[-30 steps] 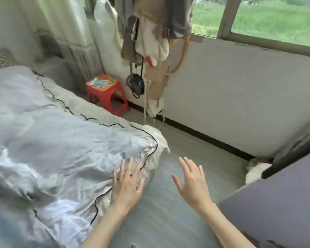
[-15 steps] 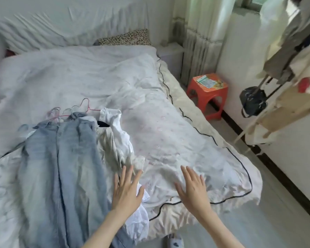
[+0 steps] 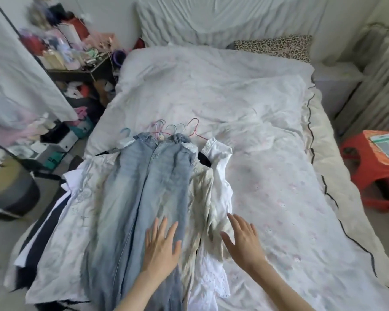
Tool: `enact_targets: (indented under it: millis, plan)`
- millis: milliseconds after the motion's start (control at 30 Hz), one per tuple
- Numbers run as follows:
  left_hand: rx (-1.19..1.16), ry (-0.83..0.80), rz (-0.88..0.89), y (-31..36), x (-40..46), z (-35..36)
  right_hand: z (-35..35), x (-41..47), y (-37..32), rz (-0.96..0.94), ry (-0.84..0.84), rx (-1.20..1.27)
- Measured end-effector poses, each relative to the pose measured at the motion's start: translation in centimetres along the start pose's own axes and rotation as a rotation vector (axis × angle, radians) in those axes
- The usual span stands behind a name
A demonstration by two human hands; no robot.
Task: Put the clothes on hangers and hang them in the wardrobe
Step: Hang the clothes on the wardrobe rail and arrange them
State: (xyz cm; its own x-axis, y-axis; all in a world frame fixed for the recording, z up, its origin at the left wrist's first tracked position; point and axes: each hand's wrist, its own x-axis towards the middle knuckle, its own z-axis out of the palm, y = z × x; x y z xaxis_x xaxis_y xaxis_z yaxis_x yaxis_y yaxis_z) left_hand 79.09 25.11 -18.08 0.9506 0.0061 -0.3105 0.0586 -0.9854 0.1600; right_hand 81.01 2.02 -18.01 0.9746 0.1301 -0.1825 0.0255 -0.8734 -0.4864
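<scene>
A pile of clothes lies on the bed (image 3: 245, 104). On top are light blue jeans (image 3: 142, 189). A white shirt (image 3: 220, 176) lies to their right, a cream garment (image 3: 200, 198) between them, and pale and dark pieces to the left. Several thin hangers (image 3: 166, 130), pink and blue, poke out above the jeans' waistband. My left hand (image 3: 161, 248) hovers with straight spread fingers over the lower jeans. My right hand (image 3: 243, 241) is spread the same way over the white and cream cloth. Neither hand holds anything.
A red plastic stool (image 3: 373, 162) with a leaflet stands at the bed's right. A leopard-print pillow (image 3: 276, 47) lies at the headboard. A cluttered shelf unit (image 3: 76, 63) and boxes crowd the floor at the left, beside a white wardrobe panel (image 3: 16, 70).
My view has swung left from the window wall and hanging bags to the bed. The pile of clothes is now centred under my hands, which stay spread and empty.
</scene>
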Motion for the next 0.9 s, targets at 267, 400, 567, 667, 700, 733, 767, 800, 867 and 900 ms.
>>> enact_targets:
  millis: [267,400,567,667,700,733,767,800,867,900]
  plan:
    - [-0.102,0.081,0.006,-8.4,12.6,-3.5,0.4,14.1,-6.3,-0.094,-0.005,-0.04]
    - [-0.095,0.09,0.047,-13.4,21.7,-4.7,1.9,23.6,-9.2,-0.031,-0.026,-0.041]
    - [-0.137,0.139,0.057,-17.0,31.4,-4.9,4.8,35.7,-11.5,0.037,0.002,-0.01]
    - [-0.146,0.058,0.07,-18.1,34.2,-2.5,6.2,41.4,-12.1,0.081,0.031,-0.039]
    - [-0.114,0.038,0.09,-18.5,34.6,-1.3,6.5,43.0,-12.1,0.112,0.005,-0.07]
    - [-0.073,0.033,0.114,-18.7,34.7,-0.4,6.9,44.4,-11.9,0.151,-0.035,-0.104]
    - [-0.042,0.026,0.129,-18.9,34.7,0.3,7.3,45.5,-11.8,0.2,-0.083,-0.116]
    - [-0.024,0.016,0.132,-19.0,34.7,0.7,7.6,46.5,-11.6,0.246,-0.124,-0.097]
    - [-0.011,0.009,0.123,-19.1,34.8,1.2,8.5,47.9,-11.4,0.309,-0.178,-0.051]
    - [-0.013,0.008,0.117,-19.0,34.9,1.3,8.9,48.3,-11.5,0.315,-0.182,-0.051]
